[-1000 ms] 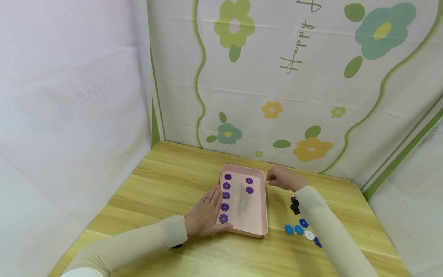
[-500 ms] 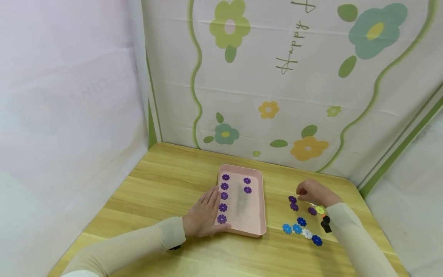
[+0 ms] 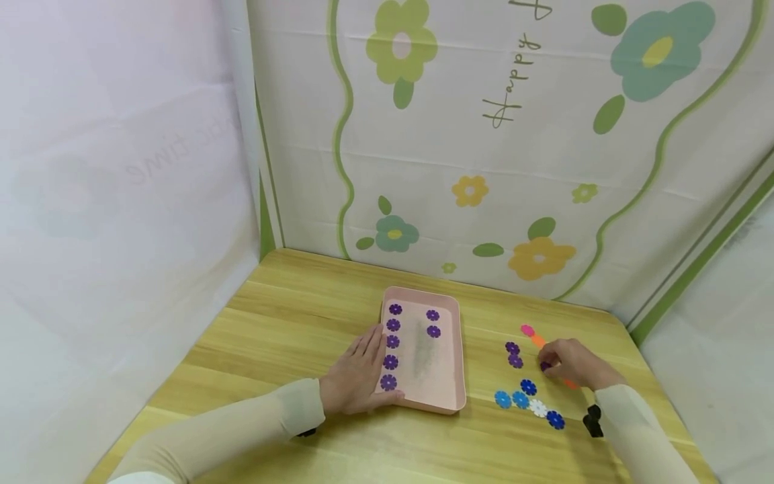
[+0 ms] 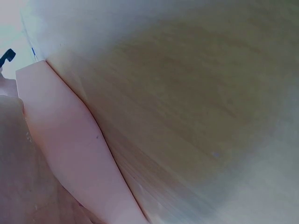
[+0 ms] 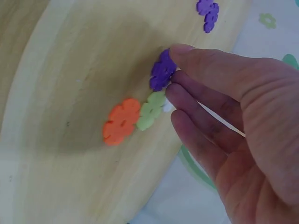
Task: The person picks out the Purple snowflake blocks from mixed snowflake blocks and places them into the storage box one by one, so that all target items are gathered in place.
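My left hand (image 3: 357, 376) lies with straight fingers along the left side of a pink tray (image 3: 444, 383), its thumb at the near edge. Inside the tray, several purple flower-shaped discs (image 3: 393, 341) line the left side, and two purple discs (image 3: 433, 331) lie at the far right. My right hand (image 3: 574, 363) pinches the edge of a purple flower-shaped disc (image 5: 162, 72) between thumb and fingertips. Beside that disc lie a green disc (image 5: 152, 110) and an orange disc (image 5: 122, 122). The tray's pink wall (image 4: 70, 126) crosses the left wrist view.
Two purple discs (image 3: 514, 355) lie between tray and right hand. Nearer are light blue discs (image 3: 503, 399), a white disc (image 3: 537, 408) and dark blue discs (image 3: 555, 420). A pink disc (image 3: 527, 330) is beyond the hand. A printed cloth (image 3: 435, 148) hangs behind the wooden table (image 3: 290, 302).
My right hand has moved from the tray's far right side to the right and nearer, onto a loose purple disc. The left hand stays at the tray.
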### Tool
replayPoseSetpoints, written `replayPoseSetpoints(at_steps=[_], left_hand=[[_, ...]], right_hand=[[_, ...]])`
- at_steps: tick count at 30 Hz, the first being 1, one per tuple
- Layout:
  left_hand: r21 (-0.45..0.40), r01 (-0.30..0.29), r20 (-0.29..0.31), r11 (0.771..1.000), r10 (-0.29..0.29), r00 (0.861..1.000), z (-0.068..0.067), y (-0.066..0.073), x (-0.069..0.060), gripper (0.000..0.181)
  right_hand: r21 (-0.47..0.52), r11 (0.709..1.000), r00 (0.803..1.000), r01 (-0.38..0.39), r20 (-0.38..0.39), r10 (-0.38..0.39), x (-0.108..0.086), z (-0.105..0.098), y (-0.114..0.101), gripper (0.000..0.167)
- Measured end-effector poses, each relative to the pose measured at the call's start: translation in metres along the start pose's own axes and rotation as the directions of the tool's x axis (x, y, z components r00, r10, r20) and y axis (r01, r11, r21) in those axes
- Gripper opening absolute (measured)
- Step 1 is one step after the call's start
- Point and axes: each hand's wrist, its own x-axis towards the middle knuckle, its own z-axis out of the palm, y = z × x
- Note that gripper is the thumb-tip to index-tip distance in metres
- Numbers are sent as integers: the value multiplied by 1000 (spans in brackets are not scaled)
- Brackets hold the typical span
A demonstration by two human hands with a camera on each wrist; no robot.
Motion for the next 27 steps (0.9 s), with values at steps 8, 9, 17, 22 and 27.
replayPoseSetpoints(at_steps=[8,9,17,22,27], left_hand=[[-2,6,-7,1000,-6,1000,0,0,0,116],[0,6,-7,1000,-6,1000,-1,0,0,116],[-2,4,-9,1000,-4,1000,1,0,2,115],[4,3,-7,1000,-3,1000,1,1,1,115],[2,3,-3,1000,-3,1000,1,1,0,115]], right_hand=[[26,1000,1000,-15,-19,16,-3,5,7,26],[38,999,1000,-21,-16,21,-3,5,7,26],[155,987,999,-41,13,40,-4,6,6,20],[177,984,1000,-21,12,19,-2,6,7,7],[164,986,1000,-1,11,-1,6,1,2,15]])
